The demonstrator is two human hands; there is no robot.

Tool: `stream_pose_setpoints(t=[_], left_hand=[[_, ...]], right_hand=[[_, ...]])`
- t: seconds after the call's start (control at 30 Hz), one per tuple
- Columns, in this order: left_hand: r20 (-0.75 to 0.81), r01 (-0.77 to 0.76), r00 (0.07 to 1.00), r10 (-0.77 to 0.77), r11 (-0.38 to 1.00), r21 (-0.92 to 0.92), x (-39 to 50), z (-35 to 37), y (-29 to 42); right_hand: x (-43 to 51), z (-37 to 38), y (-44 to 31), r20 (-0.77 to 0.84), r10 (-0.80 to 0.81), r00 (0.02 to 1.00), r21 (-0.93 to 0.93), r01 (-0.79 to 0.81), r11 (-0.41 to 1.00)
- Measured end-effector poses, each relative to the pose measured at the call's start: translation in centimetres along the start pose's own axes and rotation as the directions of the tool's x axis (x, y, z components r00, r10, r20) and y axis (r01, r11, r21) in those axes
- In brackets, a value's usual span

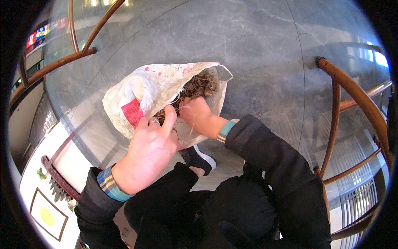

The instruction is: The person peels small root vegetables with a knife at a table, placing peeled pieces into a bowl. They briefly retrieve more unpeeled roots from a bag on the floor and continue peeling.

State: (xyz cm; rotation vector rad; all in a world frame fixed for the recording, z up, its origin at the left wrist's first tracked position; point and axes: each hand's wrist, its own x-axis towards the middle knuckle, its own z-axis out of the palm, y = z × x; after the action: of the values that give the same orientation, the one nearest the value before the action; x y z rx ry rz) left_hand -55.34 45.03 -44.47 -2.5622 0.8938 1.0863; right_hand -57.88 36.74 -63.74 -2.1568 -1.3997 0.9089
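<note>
A white woven plastic sack (pixel 121 96) with a red patch and printed writing lies on the floor, its mouth towards the right. Inside the mouth shows a clump of brown fibrous roots (pixel 203 82). My left hand (pixel 152 149), with a ring on one finger, grips the near rim of the sack; its index finger extends towards the roots. Within the opening, my right hand (pixel 199 113) is curled against the root clump. Its fingertips are hidden, so whether it holds a root or strand cannot be told.
The sack rests on a grey tiled floor (pixel 258 40). Curved wooden chair frames (pixel 334 124) stand on the right, and another wooden frame (pixel 59 62) is at the upper left. My shoe (pixel 200 160) is just below the sack. A framed picture (pixel 48 214) hangs at lower left.
</note>
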Motion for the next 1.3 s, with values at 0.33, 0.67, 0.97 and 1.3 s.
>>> stream_pose_setpoints(t=[0.33, 0.67, 0.97, 1.3], left_hand=[[-0.044, 0.029, 0.999, -0.031, 0.999, -0.046, -0.2, 0.3, -0.5], [-0.066, 0.044, 0.997, -0.051, 0.994, -0.105, -0.7, 0.6, -1.2], [-0.054, 0.024, 0.998, -0.03, 0.995, -0.099, -0.5, -0.1, -1.4], [-0.148, -0.049, 0.989, 0.021, 0.981, -0.188, -0.5, 0.4, -2.0]], right_hand=[[-3.3, -0.3, 1.6, -0.183, 0.029, 0.983, 0.355, 0.038, 0.934], [-4.5, -2.2, 4.6, 0.019, 0.05, 0.999, 0.996, -0.023, 0.088], [-5.1, -2.8, 5.6, 0.185, -0.023, 0.983, 0.885, -0.177, -0.431], [-5.7, -3.7, 4.3, 0.376, 0.153, 0.914, 0.806, -0.241, -0.54]])
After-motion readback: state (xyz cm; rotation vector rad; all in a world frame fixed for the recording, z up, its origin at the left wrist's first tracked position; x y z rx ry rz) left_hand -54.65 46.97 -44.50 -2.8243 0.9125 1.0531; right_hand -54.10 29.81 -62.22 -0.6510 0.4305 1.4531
